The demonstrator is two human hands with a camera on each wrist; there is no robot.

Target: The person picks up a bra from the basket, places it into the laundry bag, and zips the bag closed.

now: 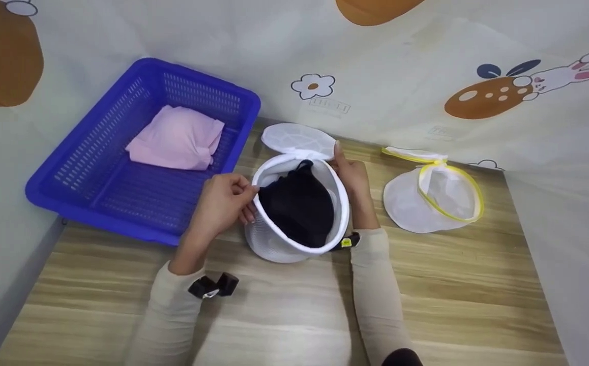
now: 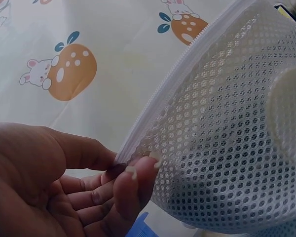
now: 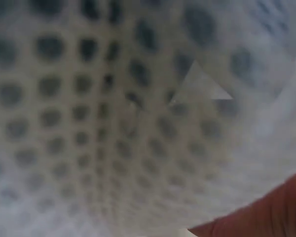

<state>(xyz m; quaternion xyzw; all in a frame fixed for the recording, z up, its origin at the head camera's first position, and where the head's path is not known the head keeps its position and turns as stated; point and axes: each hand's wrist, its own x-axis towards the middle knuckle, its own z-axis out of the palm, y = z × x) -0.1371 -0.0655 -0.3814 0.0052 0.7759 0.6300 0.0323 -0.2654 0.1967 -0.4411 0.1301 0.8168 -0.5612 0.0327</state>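
Observation:
A white mesh laundry bag (image 1: 284, 249) stands tilted on the table, its round lid (image 1: 299, 140) folded back. Inside it lies a black bra (image 1: 299, 208), one cup and a strap loop showing at the mouth. My left hand (image 1: 226, 203) pinches the left side of the rim between thumb and fingers; in the left wrist view the fingertips (image 2: 147, 173) hold the zipper edge (image 2: 172, 84). On the far right side, my right hand (image 1: 353, 178) grips the bag by the lid's hinge, thumb up, other fingers mostly hidden. Blurred mesh (image 3: 113, 123) fills most of the right wrist view.
A blue plastic basket (image 1: 106, 223) stands at the left with a folded pink garment (image 1: 177, 137) in it. To the right, a second mesh bag (image 1: 406, 203) with yellow trim lies with its mouth unzipped. Patterned sheeting (image 1: 401, 71) rises behind the wooden table (image 1: 477, 295).

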